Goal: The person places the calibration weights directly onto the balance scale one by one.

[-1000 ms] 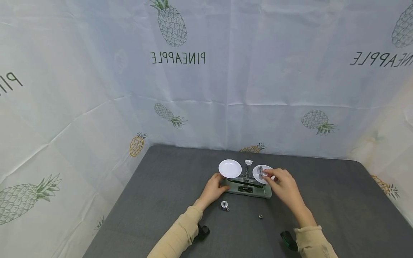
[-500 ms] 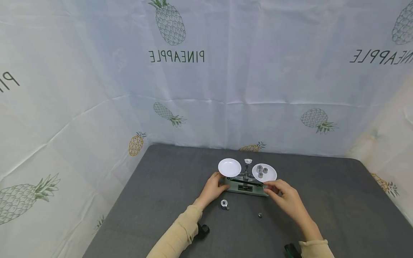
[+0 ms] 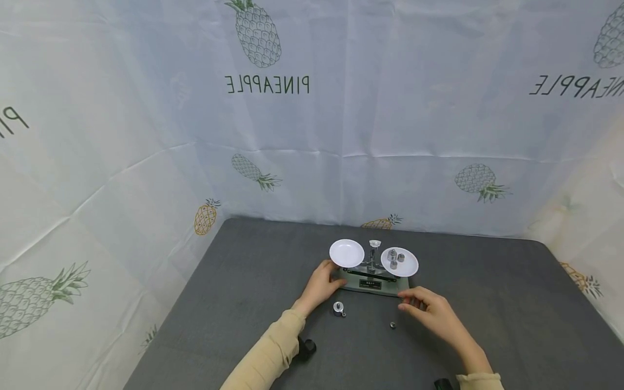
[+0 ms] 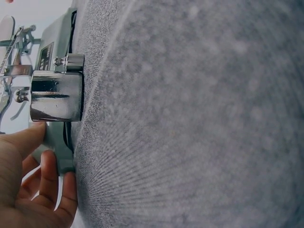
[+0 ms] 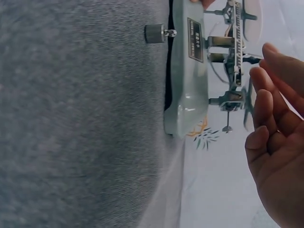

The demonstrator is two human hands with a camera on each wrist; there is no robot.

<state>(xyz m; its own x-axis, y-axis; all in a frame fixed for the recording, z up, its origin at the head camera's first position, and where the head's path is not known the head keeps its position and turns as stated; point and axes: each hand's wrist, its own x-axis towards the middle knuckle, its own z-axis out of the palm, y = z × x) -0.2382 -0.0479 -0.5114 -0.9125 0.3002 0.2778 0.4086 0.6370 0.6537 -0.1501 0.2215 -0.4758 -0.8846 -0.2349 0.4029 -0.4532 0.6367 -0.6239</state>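
Note:
A green-based balance scale (image 3: 382, 288) stands toward the back of the table. My left hand (image 3: 320, 285) holds the left end of its base, thumb at the front and fingers behind. Nothing lies on the left white pan (image 3: 347, 253), while the right white pan (image 3: 411, 265) carries 3 metal weights (image 3: 393, 265). My right hand (image 3: 431, 315) hovers off the scale's front right corner, fingers loosely bent and holding nothing. In front of the scale stand a large shiny weight (image 4: 57, 97) with a smaller weight (image 4: 74, 61) beside it. Another small weight (image 5: 155, 33) stands nearer the right hand.
A dark grey cloth covers the table (image 3: 234, 303). Pineapple-printed white curtains (image 3: 312, 124) hang behind it and along both sides. Black wrist straps, one at the left wrist (image 3: 306, 349), show below the sleeves.
My right hand has let go of a weight, now on the right pan, and drawn back toward the front of the scale. The left hand has stayed on the base.

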